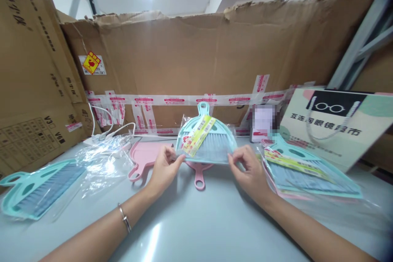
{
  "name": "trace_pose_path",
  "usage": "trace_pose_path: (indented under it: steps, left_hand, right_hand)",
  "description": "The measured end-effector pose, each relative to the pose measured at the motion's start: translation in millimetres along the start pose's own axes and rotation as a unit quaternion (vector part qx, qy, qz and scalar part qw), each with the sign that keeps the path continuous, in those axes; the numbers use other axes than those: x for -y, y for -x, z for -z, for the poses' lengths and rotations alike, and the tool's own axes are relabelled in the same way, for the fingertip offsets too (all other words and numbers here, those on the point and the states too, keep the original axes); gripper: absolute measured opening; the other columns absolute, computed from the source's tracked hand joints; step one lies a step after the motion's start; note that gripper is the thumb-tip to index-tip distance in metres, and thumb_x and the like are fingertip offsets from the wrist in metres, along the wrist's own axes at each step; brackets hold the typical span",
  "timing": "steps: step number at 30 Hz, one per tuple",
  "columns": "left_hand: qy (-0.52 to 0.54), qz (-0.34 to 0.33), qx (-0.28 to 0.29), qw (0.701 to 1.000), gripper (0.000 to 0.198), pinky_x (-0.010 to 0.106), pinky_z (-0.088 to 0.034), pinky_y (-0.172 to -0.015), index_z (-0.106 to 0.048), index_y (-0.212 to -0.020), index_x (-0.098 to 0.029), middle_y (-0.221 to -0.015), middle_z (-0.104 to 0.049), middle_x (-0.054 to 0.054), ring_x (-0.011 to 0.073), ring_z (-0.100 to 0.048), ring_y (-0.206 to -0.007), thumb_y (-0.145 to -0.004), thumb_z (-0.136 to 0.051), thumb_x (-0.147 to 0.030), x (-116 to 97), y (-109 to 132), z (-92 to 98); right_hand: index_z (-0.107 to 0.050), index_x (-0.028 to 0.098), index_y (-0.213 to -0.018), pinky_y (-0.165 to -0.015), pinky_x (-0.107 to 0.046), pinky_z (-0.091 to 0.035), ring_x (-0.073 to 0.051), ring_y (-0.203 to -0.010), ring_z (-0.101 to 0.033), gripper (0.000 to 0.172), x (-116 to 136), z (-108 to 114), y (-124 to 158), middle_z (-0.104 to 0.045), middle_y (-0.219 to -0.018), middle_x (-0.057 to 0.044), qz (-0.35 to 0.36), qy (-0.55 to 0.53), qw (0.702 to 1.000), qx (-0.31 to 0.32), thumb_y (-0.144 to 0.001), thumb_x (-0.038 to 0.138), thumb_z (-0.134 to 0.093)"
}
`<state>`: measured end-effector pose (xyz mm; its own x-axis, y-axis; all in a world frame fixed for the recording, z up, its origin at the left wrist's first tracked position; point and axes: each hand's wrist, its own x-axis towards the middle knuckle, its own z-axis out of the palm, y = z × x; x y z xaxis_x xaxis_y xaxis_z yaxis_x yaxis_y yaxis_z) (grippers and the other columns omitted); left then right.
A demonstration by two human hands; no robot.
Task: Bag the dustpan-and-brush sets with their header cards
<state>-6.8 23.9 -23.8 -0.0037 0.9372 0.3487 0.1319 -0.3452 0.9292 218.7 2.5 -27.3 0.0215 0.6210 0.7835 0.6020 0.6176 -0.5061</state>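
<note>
In the middle, a mint-green dustpan and brush set in a clear plastic bag is held up by its lower edge. A yellow-green label with a red pattern lies slantwise across it. My left hand pinches the bag at its lower left corner, thumb and fingers pressed together. At the lower right corner my right hand pinches it the same way. Behind and below the set, a pink dustpan handle with a ring end sticks out toward me. Left of it lies another pink dustpan, partly behind my left hand.
At the far left lies a mint dustpan set, beside crumpled clear plastic bags. Bagged sets are stacked at the right, before a paper carrier bag. Cardboard boxes wall the back; a power strip sits back left.
</note>
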Motion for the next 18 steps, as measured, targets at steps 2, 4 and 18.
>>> trace_pose_path:
  steps: [2,4,18]
  left_hand:
    - [0.052,0.008,0.028,0.998,0.036,0.026,-0.045,-0.071,-0.040,-0.095,-0.022,-0.080,-0.057,-0.003,0.0125,-0.059,-0.074,-0.070,-0.065,-0.030,-5,1,-0.2]
    - [0.081,0.021,0.093,0.992,0.044,0.031,-0.045,-0.079,-0.041,-0.105,-0.020,-0.091,-0.062,0.002,0.0164,-0.060,-0.085,-0.070,-0.065,-0.030,-10,1,0.6]
    - [0.071,0.087,0.119,0.987,0.040,0.030,-0.045,-0.080,-0.058,-0.101,-0.016,-0.106,-0.064,0.008,0.0233,-0.057,-0.100,-0.064,-0.068,-0.029,-3,-3,3.9]
  right_hand:
    - [-0.046,0.023,-0.077,-0.071,-0.033,-0.043,-0.017,-0.077,-0.048,0.010,0,-1,3,-0.043,-0.080,-0.002,0.079,0.050,0.994,-0.052,-0.079,0.013,-0.047]
    - [-0.047,0.025,-0.093,-0.079,-0.038,-0.043,-0.020,-0.093,-0.047,0.021,1,-3,3,-0.042,-0.095,-0.006,0.093,0.068,0.988,-0.107,-0.077,0.011,-0.049]
    - [-0.019,0.027,-0.128,-0.086,-0.043,-0.045,-0.020,-0.097,-0.058,0.065,6,-3,-8,-0.056,-0.105,-0.008,-0.248,-0.292,0.923,0.045,-0.075,0.036,-0.055]
